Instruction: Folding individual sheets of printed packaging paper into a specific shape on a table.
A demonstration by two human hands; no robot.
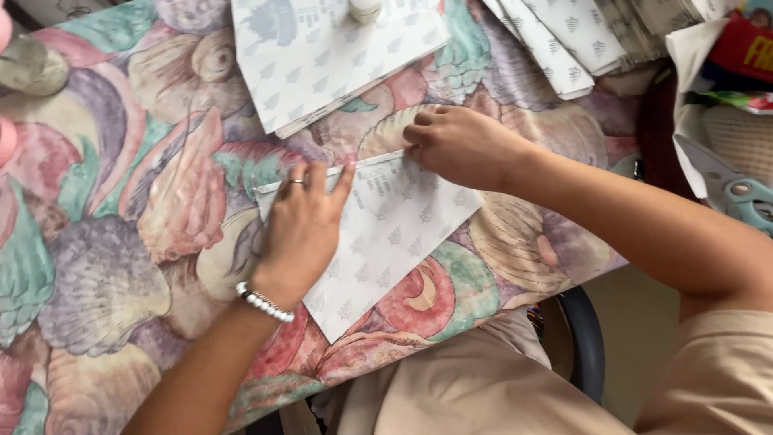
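Your left fingers (322,181) lie spread and flat along the folded top edge of the sheet (386,242), gripping nothing, just pressing. Your right hand (459,145) is curled loosely, its fingertips (412,138) pinning the same fold farther along. Both hands bear down, probably to hold the crease sharp and keep the paper from sliding. The sheet lies on the shell-patterned cloth (105,242) near the table's edge, straight before you. Beyond it rests a larger patterned stack (322,64) with a small white bottle (364,10) on top, and more folded sheets (564,40) fan out to the right. Scissors (737,193) sit in the clutter at right; I cannot tell what holds them.
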